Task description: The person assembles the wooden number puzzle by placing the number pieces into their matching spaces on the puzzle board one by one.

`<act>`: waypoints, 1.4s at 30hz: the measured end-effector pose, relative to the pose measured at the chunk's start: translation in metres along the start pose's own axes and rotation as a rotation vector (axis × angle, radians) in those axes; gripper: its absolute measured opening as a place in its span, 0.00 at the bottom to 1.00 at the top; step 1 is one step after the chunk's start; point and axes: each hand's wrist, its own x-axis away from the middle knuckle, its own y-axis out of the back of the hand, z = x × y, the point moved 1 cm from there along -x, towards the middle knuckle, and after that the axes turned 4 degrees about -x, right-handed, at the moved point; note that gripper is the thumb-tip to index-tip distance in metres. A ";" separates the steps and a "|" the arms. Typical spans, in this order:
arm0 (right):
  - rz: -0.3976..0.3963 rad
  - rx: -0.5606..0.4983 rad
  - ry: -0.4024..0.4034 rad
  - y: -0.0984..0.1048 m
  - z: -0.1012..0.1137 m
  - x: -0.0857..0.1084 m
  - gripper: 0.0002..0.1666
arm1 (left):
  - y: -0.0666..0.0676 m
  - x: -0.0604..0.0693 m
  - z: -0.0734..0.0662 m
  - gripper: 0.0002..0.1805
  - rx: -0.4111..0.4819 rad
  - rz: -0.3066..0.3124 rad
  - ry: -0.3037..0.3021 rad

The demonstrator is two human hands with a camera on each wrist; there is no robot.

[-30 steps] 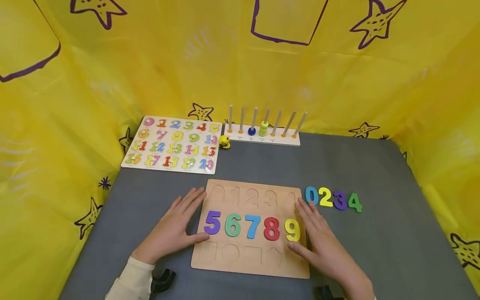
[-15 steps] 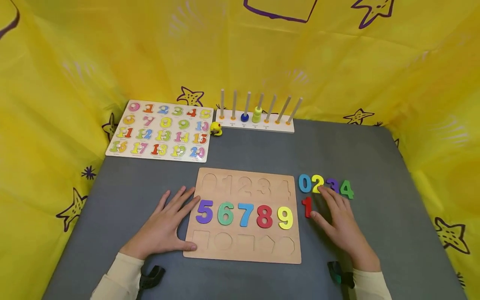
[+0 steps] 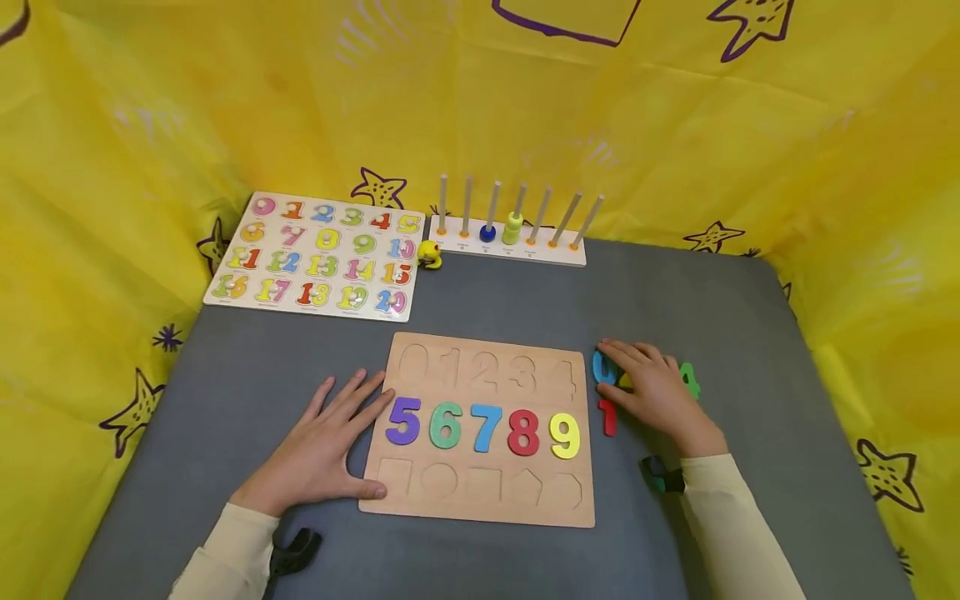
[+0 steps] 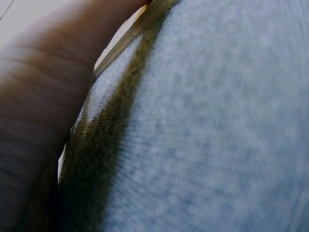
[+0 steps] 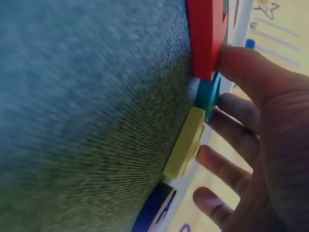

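Note:
The wooden board point(image 3: 480, 492) carries a purple 5 point(image 3: 403, 422), green 6, blue 7, red 8 and yellow 9 in its middle row; its top and bottom rows show outlines. My left hand point(image 3: 311, 454) rests spread along the board's left edge, thumb on the lower left corner. Right of the board, my right hand point(image 3: 660, 396) has fingertips at the top and thumb at the bottom of the blue 0 point(image 3: 602, 367). Just below the thumb lies the red 1 point(image 3: 607, 417). The hand covers most of the yellow 2 and hides the purple 3, which the right wrist view shows point(image 5: 153, 210).
The green 4 point(image 3: 689, 380) lies behind my right hand. At the back left is a number puzzle point(image 3: 311, 258), with a small yellow toy point(image 3: 430, 254) at its right edge. A pegged stand point(image 3: 555, 254) holds blue and green beads. Yellow cloth surrounds the table.
My right hand has left the board's right edge, set the red 1 down below the other numbers, and moved to the blue 0. The left hand remains at the board. The head view has shifted.

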 end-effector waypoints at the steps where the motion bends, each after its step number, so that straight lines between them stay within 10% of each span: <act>1: 0.001 0.016 0.004 0.000 0.001 -0.001 0.44 | 0.000 0.001 0.000 0.70 0.001 -0.001 -0.002; 16: -0.141 0.080 0.103 0.005 0.011 -0.008 0.38 | 0.009 -0.001 -0.002 0.71 -0.029 0.010 0.004; 24: -0.302 -0.028 0.312 0.020 0.074 -0.031 0.37 | 0.011 -0.005 0.000 0.70 -0.042 0.025 0.003; 34: -0.144 0.052 0.529 -0.011 0.189 -0.090 0.26 | 0.008 -0.001 0.002 0.70 -0.019 0.008 0.025; 42: 0.002 0.204 0.534 -0.043 0.231 -0.115 0.25 | 0.002 0.003 -0.001 0.69 -0.011 0.053 0.041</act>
